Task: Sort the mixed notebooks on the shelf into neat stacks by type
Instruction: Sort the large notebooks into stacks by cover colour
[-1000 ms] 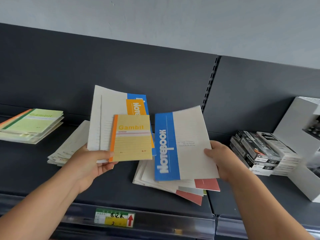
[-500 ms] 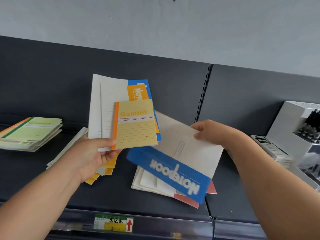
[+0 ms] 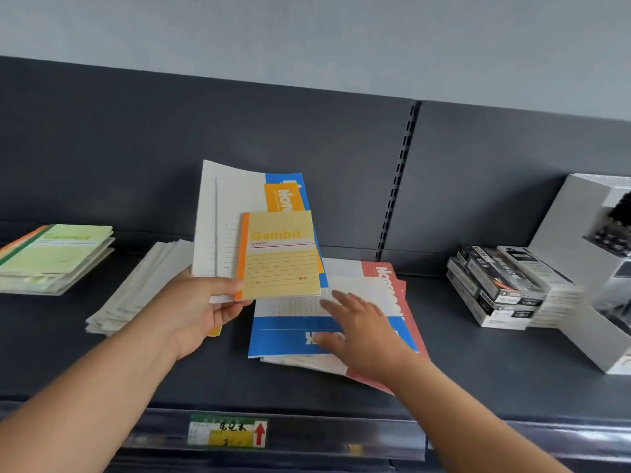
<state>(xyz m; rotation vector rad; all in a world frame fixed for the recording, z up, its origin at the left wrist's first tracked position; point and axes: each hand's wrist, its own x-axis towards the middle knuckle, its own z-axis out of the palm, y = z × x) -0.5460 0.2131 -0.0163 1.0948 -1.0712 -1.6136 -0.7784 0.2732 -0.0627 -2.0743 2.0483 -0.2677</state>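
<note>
The right hand [image 3: 358, 332] has laid its blue-and-white paper notebook [image 3: 283, 332] on the mixed centre pile [image 3: 382, 271] and rests flat on it, fingers straight. The left hand [image 3: 201, 308] grips a fan fronted by a small yellow lined notebook [image 3: 280, 257]. Further left, a white stack [image 3: 136, 291] and a green-covered stack [image 3: 54, 257] look sorted; the fan and the pile look unsorted.

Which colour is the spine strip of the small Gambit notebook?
The strip is orange, the cover pale yellow; head view.

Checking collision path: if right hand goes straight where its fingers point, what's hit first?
Likely the yellow Gambit notebook in the left hand, though the right hand may pass beneath it.
</note>
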